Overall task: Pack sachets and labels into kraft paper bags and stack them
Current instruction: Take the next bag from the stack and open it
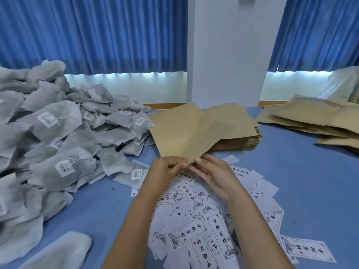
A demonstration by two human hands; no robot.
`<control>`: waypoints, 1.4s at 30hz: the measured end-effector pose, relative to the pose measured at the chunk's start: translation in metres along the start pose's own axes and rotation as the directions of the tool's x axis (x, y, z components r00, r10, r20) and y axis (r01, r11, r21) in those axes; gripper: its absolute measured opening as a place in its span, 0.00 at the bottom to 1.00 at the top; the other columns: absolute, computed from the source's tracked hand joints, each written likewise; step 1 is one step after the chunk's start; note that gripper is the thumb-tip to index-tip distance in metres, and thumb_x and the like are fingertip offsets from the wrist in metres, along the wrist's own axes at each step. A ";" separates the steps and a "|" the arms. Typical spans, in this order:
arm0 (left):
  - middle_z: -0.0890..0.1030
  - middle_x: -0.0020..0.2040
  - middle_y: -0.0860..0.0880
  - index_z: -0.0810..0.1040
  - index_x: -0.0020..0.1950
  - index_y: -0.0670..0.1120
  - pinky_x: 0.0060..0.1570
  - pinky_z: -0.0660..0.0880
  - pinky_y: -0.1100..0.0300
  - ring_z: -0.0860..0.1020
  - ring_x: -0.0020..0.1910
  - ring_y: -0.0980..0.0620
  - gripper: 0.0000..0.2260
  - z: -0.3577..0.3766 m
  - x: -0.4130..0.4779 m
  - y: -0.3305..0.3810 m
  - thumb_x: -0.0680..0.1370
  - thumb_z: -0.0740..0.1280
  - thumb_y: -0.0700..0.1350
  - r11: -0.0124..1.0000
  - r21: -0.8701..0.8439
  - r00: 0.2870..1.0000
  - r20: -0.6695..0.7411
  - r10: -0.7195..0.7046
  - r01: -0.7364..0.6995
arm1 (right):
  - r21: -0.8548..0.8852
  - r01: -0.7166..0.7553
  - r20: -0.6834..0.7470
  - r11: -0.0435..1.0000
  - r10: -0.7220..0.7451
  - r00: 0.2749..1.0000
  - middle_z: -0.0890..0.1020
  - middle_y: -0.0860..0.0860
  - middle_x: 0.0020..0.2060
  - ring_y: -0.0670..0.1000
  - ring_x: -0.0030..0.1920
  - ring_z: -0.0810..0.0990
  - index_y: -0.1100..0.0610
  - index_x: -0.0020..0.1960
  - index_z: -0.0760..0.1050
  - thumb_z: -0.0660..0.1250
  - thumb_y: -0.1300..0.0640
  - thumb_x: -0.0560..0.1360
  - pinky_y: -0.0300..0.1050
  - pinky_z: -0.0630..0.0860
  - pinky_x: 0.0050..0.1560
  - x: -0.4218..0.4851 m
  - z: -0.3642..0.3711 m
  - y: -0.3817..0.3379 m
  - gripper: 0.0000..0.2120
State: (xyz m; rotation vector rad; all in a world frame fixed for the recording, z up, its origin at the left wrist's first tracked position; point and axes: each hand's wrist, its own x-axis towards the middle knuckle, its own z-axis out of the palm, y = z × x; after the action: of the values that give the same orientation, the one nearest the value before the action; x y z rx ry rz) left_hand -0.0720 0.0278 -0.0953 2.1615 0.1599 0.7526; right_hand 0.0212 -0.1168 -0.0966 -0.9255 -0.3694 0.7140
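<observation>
Both hands, left hand (168, 167) and right hand (210, 172), pinch the kraft bag (186, 133) mouth with their fingers, apparently opening it; a sachet (64, 166) likely goes in next.

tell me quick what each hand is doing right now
Left hand: fingers pinch the near edge of the kraft paper bag.
Right hand: fingers pinch the same edge, beside the left.

Head cam, wide-angle, facing fwd & down (one view only), close over table (291, 181)
</observation>
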 end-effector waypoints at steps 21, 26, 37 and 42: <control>0.77 0.44 0.48 0.78 0.49 0.44 0.38 0.69 0.57 0.73 0.46 0.49 0.06 0.047 -0.007 0.017 0.80 0.61 0.42 0.820 0.572 0.988 -0.141 0.070 0.024 | -0.322 -0.011 -0.316 0.947 -0.096 0.944 0.81 0.59 0.35 0.51 0.30 0.82 0.69 0.44 0.78 0.63 0.72 0.75 0.41 0.82 0.37 -0.004 0.018 0.009 0.06; 0.72 0.33 0.50 0.75 0.36 0.40 0.36 0.62 0.63 0.69 0.37 0.51 0.09 0.042 -0.010 0.020 0.77 0.65 0.37 0.950 0.309 0.943 -0.326 0.064 0.042 | -0.357 0.005 -0.214 0.934 -0.087 0.973 0.81 0.63 0.43 0.52 0.35 0.83 0.73 0.53 0.77 0.62 0.71 0.77 0.39 0.82 0.39 -0.008 0.023 0.004 0.08; 0.75 0.39 0.46 0.76 0.41 0.40 0.39 0.70 0.53 0.72 0.42 0.48 0.02 0.039 -0.009 0.025 0.73 0.68 0.37 0.918 0.384 0.978 -0.137 0.158 -0.094 | -0.238 -0.034 -0.294 0.971 -0.039 0.955 0.82 0.57 0.36 0.52 0.35 0.83 0.65 0.50 0.77 0.60 0.67 0.75 0.44 0.80 0.34 -0.005 0.019 0.004 0.08; 0.72 0.55 0.48 0.65 0.69 0.47 0.40 0.67 0.58 0.71 0.53 0.47 0.25 0.044 -0.010 0.025 0.73 0.64 0.36 0.742 0.650 0.983 -0.173 -0.061 0.161 | -0.536 -0.006 -0.295 0.844 -0.181 0.938 0.83 0.60 0.42 0.62 0.44 0.83 0.58 0.46 0.80 0.59 0.64 0.70 0.55 0.83 0.41 -0.004 0.013 0.006 0.12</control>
State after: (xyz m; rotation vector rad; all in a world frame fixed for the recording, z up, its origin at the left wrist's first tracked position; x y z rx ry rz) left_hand -0.0589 -0.0214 -0.1022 2.7322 0.7285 0.8665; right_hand 0.0089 -0.1093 -0.0939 -1.5255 -0.3060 0.3512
